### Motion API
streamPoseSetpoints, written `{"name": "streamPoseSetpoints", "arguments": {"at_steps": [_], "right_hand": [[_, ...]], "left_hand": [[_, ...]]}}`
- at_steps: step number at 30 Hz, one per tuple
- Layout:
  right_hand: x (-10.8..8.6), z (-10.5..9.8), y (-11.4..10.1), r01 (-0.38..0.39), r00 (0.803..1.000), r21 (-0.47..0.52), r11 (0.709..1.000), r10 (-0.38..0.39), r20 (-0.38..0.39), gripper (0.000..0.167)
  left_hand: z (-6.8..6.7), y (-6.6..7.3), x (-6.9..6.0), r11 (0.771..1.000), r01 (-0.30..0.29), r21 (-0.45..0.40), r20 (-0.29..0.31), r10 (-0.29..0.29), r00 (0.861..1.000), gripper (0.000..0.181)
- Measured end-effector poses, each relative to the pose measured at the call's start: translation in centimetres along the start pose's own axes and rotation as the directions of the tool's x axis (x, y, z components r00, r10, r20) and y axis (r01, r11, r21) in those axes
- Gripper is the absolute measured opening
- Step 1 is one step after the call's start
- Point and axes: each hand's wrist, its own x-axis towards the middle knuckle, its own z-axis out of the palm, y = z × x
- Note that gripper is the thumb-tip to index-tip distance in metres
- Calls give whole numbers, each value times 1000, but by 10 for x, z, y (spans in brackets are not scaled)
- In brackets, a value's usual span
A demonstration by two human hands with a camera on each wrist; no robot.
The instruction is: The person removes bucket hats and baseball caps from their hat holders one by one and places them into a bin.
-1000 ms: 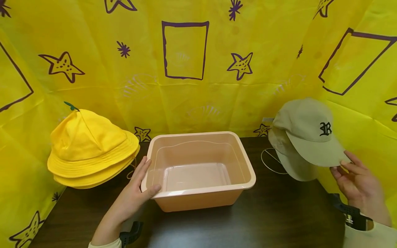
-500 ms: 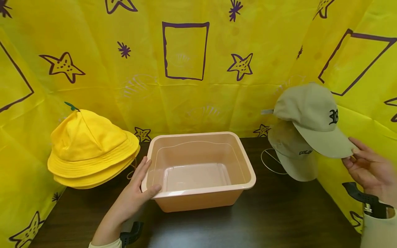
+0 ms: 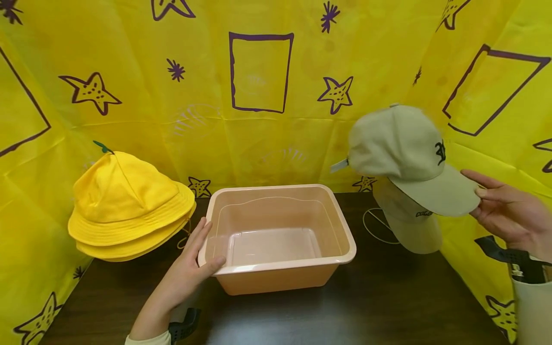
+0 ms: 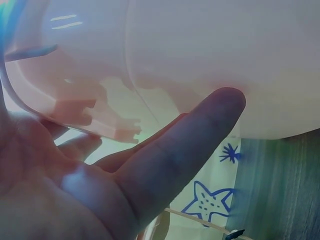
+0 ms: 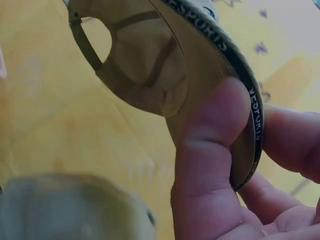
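A peach plastic basin (image 3: 276, 283) stands on the dark table. My left hand (image 3: 186, 266) rests against its front left corner, the thumb lying straight along it in the left wrist view. At the right, my right hand (image 3: 509, 208) pinches the brim of a pale khaki baseball cap (image 3: 394, 143) with a dark letter on its front. The cap is held up in the air. Its hollow underside and back strap opening show in the right wrist view. Below it sits a second khaki cap (image 3: 416, 235) with dark lettering, partly hidden by the raised one.
Several stacked yellow bucket hats (image 3: 129, 196) sit at the left, a green leafy stem on the top one. A thin cord loop (image 3: 375, 230) lies beside the lower cap. Yellow cloth (image 3: 258, 143) with purple drawings encloses the table's (image 3: 379, 302) back and sides.
My right hand has lifted the khaki cap off the lower one, first up and right, then left toward the basin. The lower cap's lettering has come into sight. My left hand stays put.
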Motion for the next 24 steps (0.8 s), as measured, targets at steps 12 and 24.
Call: {"name": "streamPoseSetpoints", "arguments": {"at_steps": [12,24], "right_hand": [[62,43,31,-146,956,-184,972,186,226,59],[115,69,70,-208,924,-353,912,301,235,54]], "left_hand": [[0,-2,0,1000,12,-12,-5,-12,1000,86],[1,0,-1,1000,10,-26,-14,-10,1000,86]]}}
